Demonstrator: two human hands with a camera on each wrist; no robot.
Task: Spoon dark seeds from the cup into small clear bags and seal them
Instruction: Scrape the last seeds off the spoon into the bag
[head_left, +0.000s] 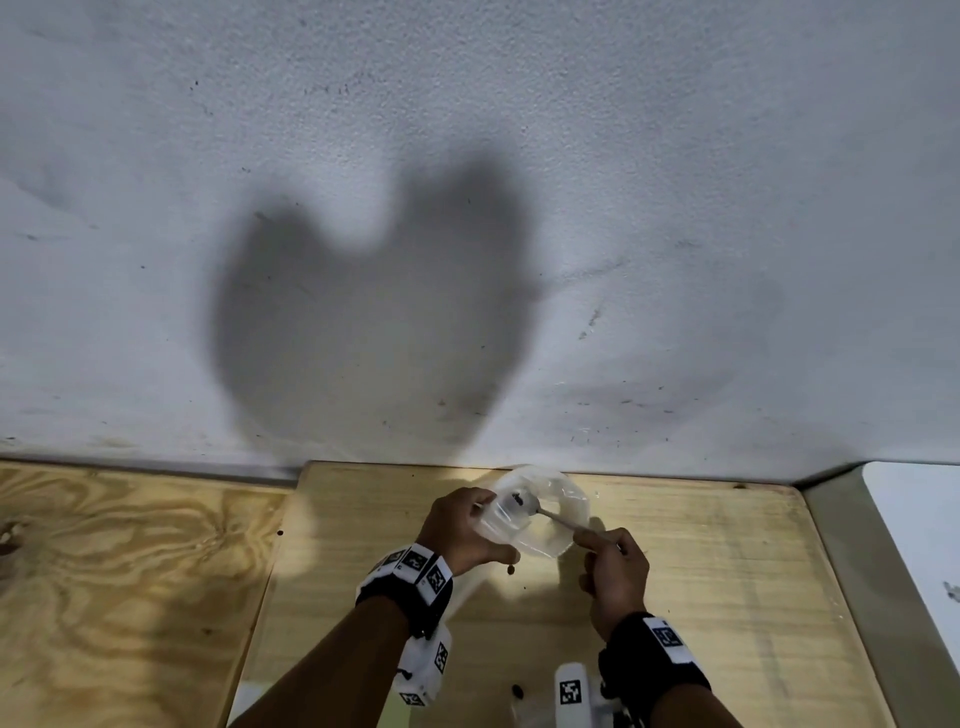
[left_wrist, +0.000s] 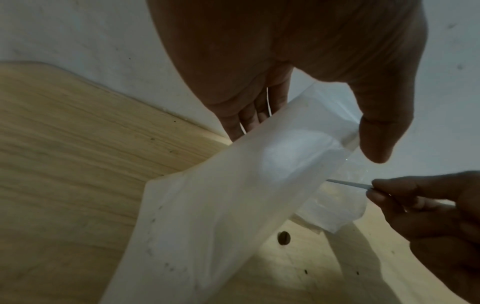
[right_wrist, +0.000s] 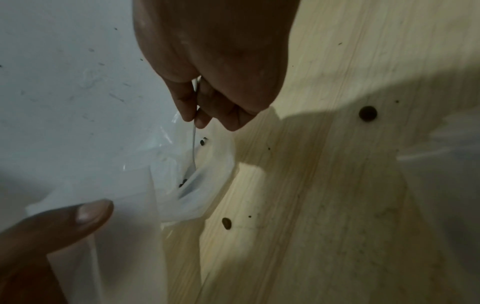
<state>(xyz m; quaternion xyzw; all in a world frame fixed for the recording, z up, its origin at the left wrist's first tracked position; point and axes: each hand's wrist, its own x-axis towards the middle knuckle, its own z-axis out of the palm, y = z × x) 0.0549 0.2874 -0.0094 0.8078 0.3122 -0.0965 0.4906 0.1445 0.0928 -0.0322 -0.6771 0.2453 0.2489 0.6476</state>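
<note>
Head view, lower centre: our left hand grips a small clear plastic bag while our right hand pinches a thin white spoon tipping a few dark seeds in; sealing remains.

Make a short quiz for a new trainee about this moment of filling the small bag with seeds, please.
1. True or false: the left hand holds the clear bag up off the wooden board.
2. What does the right hand pinch? A) a spoon handle B) a cup C) a sealed bag
3. Fill in: a few dark ___ lie loose on the board.

Key
1. True. In the left wrist view the thumb and fingers grip the bag near its mouth.
2. A. The thin white spoon reaches into the bag.
3. seeds. Some also show inside the bag.
</note>
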